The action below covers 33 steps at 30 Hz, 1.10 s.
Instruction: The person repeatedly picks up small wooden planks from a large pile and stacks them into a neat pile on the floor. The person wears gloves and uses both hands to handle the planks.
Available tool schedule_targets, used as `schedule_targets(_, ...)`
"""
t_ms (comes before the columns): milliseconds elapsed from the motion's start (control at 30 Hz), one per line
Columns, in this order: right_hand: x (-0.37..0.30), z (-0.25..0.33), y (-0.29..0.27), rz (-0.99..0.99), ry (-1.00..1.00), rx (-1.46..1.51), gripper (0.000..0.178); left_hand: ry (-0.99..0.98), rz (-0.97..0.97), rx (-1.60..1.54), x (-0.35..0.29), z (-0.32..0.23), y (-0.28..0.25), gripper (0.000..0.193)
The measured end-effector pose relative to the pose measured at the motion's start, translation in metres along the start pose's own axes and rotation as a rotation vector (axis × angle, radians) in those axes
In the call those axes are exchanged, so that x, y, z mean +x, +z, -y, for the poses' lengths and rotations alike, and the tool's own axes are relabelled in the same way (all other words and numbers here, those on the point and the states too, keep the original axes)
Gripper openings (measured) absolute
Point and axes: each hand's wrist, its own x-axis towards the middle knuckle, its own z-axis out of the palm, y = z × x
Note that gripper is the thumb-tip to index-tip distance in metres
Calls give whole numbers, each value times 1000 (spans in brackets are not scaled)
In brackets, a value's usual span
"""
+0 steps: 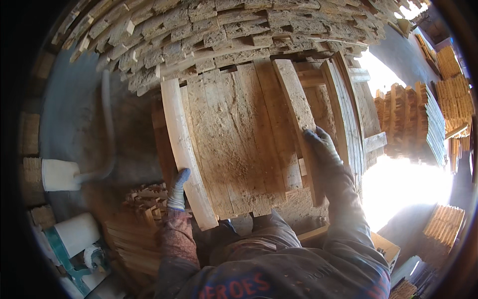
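Both of my hands wear knit gloves with blue fingertips. My left hand point(178, 190) is closed around the outer edge of a pale wooden plank point(186, 157), thumb on top and the other fingers mostly hidden beneath. My right hand point(322, 145) grips the edge of another wooden plank point(295, 97), which runs nearly parallel on the right. Between the planks lies a surface of side-by-side wooden boards point(231, 134), strewn with sawdust and chips. I cannot tell whether the planks are fastened to these boards.
Rough-edged stacked lumber point(219, 30) rises at the far side. A slatted wooden frame point(343, 114) stands beside my right arm. More board stacks point(403, 114) are at the right near bright light. A pale hose point(107, 124), short wood pieces point(147, 202) and a green-and-white machine point(74, 244) are on the left.
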Motion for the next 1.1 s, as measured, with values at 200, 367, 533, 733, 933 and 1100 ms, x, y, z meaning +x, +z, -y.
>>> schedule_targets(200,34,-27,25,192,54,-3,48,-99,-22,-24,21,10,-12,64)
schedule_targets(367,15,-15,24,243,84,174,65,-37,-36,-22,-4,-8,-39,62)
schedule_targets(533,-39,-7,10,191,79,90,66,136,-149,226,-42,-56,-5,97)
schedule_targets(733,-49,-12,94,282,-165,-61,86,13,-389,1212,-33,-57,35,123)
schedule_targets(933,-59,-103,224,169,-186,-67,94,370,-331,777,-39,-50,-9,119)
schedule_targets(1100,-74,-114,354,201,-49,-956,102,434,-399,1105,-42,-30,-52,124)
